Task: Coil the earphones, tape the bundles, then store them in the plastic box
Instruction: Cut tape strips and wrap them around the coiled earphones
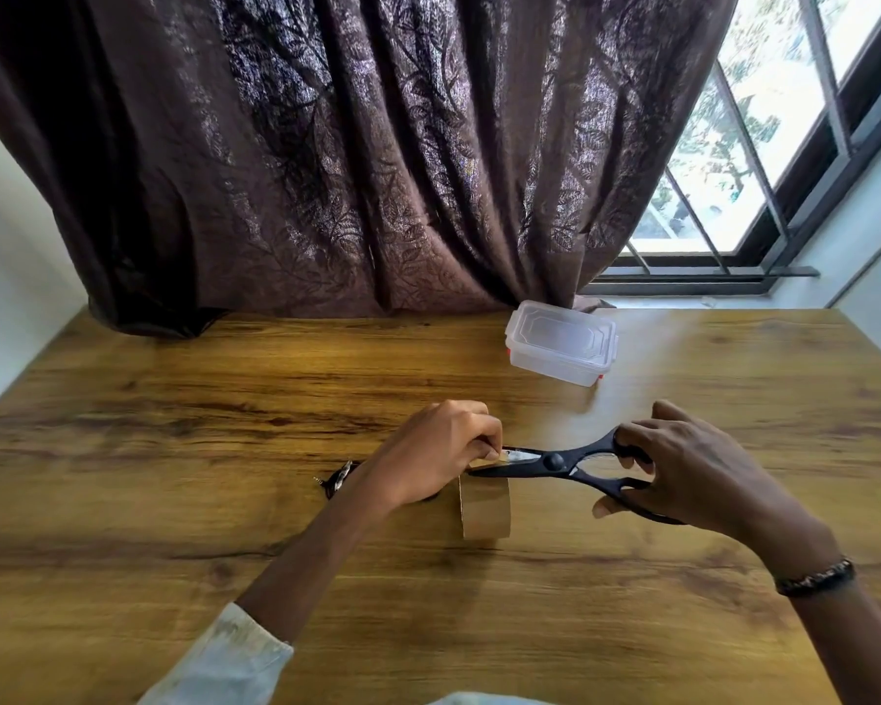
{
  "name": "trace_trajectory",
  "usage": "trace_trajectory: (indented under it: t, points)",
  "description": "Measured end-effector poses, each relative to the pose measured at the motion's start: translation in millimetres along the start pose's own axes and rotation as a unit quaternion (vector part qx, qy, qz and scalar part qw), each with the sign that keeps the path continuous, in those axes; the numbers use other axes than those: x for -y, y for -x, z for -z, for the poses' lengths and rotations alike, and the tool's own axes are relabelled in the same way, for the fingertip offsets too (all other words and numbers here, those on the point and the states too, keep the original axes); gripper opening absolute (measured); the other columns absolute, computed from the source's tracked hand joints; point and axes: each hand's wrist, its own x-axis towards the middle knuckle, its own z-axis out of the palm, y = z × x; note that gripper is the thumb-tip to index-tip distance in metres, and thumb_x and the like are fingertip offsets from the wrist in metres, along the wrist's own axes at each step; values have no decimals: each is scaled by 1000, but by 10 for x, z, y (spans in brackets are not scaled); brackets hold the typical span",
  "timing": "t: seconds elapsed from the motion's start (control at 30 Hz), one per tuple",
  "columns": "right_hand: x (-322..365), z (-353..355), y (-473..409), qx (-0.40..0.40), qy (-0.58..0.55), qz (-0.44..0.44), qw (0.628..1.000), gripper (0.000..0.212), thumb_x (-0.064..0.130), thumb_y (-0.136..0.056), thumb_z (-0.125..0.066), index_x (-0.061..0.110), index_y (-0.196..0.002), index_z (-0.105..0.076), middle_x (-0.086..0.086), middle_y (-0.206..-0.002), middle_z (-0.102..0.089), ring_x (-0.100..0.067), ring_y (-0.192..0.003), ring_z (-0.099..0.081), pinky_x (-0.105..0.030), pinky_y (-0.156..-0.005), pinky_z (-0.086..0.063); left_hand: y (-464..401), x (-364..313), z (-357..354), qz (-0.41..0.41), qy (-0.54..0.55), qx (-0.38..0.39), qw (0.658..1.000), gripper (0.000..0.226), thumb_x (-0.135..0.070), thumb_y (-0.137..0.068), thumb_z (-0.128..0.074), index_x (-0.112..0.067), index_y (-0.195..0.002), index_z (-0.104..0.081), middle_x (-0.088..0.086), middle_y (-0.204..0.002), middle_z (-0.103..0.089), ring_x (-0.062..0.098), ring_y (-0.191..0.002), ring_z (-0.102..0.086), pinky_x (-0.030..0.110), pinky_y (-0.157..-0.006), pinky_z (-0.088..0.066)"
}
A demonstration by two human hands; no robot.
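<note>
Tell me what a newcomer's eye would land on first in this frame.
Mid-table, the right hand works black scissors whose blades meet a strip of brown tape pinched by the left hand, just above the tape roll. A closed clear plastic box sits at the far edge under a dark curtain. Black earphones peek out behind the left wrist.

This looks like a room in a home. A heavy brown curtain (326, 145) with a leaf pattern hangs in folds down to a wood-grain surface (174, 399) pushed against the wall. To the right, a window (748, 145) with a dark frame and metal bars lets in daylight, with trees blurred outside. Plain pale walls (1, 256) close in both sides. A small clear plastic box (560, 343) sits near the curtain.
</note>
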Motion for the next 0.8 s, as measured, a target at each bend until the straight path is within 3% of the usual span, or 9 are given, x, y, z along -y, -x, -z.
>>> trace_trajectory:
  t: [0.17,0.33,0.43,0.53,0.67,0.8]
  points:
    - [30,51,13,-7,-15,-6,1000,56,87,-62,-43,32,-70,-47,20,-60,-41,-7,-65,-37,-10,-48,-18,1,-3,-11,-1,0,-6,1000,9,-19,-92,-59,-17,-94,-68,-8,-92,-60,5,-84,-57,26,-74,-50]
    - [23,64,31,-14,-16,-15,1000,53,85,-62,-47,32,-67,-43,23,-59,-40,-9,-65,-40,-15,-47,-24,-8,6,-28,-6,4,-7,1000,9,-19,-92,-59,-17,-94,-68,-8,-93,-61,5,-85,-58,26,-75,-51]
    - [34,71,33,-7,-14,-17,1000,50,77,-60,-62,32,-67,-40,24,-59,-37,-10,-67,-40,-20,-47,-29,-18,14,-39,-8,4,-8,1000,10,-20,-93,-59,-16,-94,-68,-8,-94,-61,5,-86,-58,27,-76,-51]
    - [48,97,43,3,-9,-24,1000,51,70,-59,-73,33,-64,-38,22,-58,-41,-10,-64,-39,-18,-45,-24,-27,22,-53,-10,5,-10,1000,9,-20,-93,-59,-18,-95,-68,-8,-95,-61,5,-87,-58,28,-77,-51]
    - [37,114,51,4,-7,-31,999,49,76,-60,-57,30,-60,-40,20,-56,-46,-10,-65,-40,-15,-43,-19,-53,48,-65,-10,9,-8,1000,9,-21,-93,-58,-19,-93,-67,-10,-93,-61,5,-87,-57,31,-77,-51]
    - [57,159,37,0,-12,-42,999,49,79,-61,-48,30,-58,-40,20,-50,-31,-10,-62,-41,-13,-42,-15,-80,67,-75,-11,12,-8,1000,9,-21,-93,-58,-19,-92,-67,-11,-92,-60,5,-86,-58,34,-77,-51]
